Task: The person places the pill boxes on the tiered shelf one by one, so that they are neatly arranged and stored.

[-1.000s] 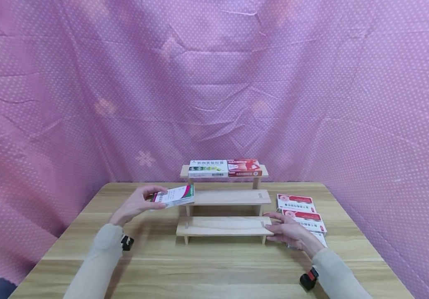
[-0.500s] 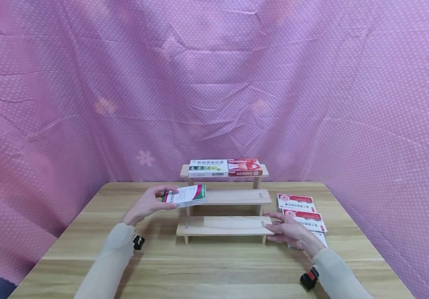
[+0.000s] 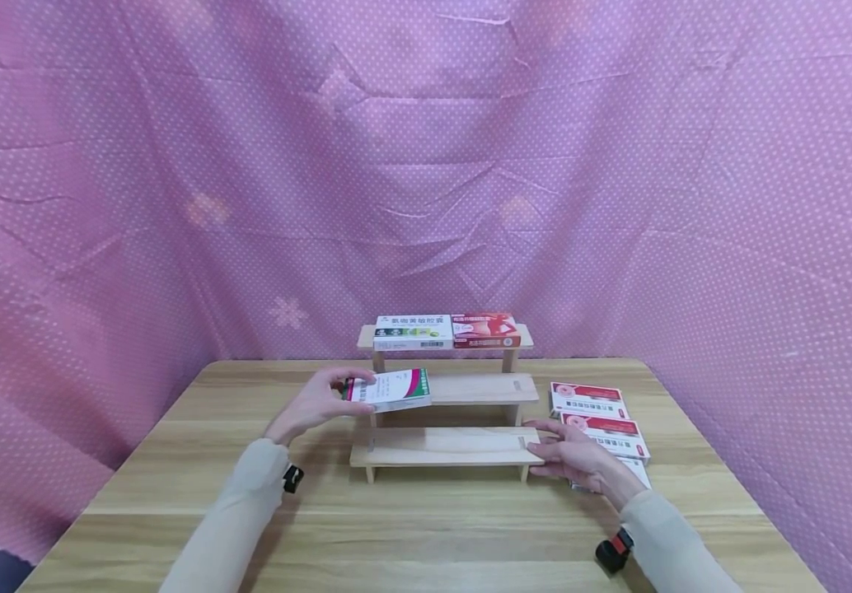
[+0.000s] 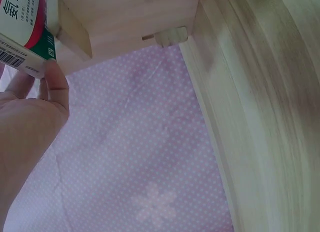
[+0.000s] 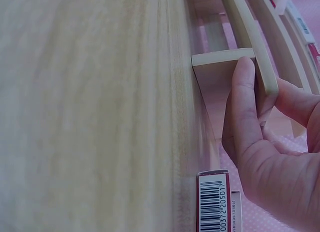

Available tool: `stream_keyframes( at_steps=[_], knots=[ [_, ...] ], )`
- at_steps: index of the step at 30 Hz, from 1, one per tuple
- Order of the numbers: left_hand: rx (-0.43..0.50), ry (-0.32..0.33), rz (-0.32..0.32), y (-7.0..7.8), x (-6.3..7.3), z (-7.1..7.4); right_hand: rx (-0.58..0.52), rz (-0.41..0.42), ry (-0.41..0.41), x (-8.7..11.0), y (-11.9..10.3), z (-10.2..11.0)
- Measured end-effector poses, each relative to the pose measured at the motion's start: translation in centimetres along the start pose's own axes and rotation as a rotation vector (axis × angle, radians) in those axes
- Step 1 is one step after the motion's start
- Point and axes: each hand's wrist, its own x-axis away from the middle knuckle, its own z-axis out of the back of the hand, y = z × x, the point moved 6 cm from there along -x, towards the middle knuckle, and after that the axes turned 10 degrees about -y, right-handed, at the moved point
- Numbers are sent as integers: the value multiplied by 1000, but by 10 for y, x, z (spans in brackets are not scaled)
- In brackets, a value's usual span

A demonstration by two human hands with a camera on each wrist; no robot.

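My left hand [image 3: 318, 402] pinches a white medicine box [image 3: 395, 389] with a magenta and green end, over the left part of the middle tier [image 3: 478, 389] of a small three-step wooden stand. Whether the box touches that board cannot be told. In the left wrist view, the box [image 4: 22, 26] has thumb or fingers at its edge beside the stand. My right hand [image 3: 574, 458] holds the right end of the lowest tier [image 3: 441, 445]. Seen from the right wrist, fingers lie along the board's support [image 5: 222, 59], the thumb on the other side.
On the top tier [image 3: 368, 338] a white-and-green medicine box [image 3: 413, 331] sits left of a red one [image 3: 485, 329]. Several red-and-white boxes [image 3: 607, 434] lie right of the stand, close to my right hand. A pink dotted cloth [image 3: 426, 165] hangs behind the wooden table [image 3: 411, 527].
My left hand has carried the medicine box rightward, from beside the stand to over the left part of the middle tier. The right hand has stayed at the lowest tier's end.
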Motion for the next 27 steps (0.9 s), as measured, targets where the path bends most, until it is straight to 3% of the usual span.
stream_keyframes(
  at_steps=[3,10,19,27],
  knots=[
    [3,-6,7,3,-2,-5,1,3,-4,0,0,0],
    [-23,-11,-50,15,-6,-13,5,0,4,-1,0,1],
    [-86,-2,-66,17,-15,-19,13,7,5,-1,2,2],
    [-126,46,-53,14,-17,-20,9,3,5,-2,1,1]
  ],
)
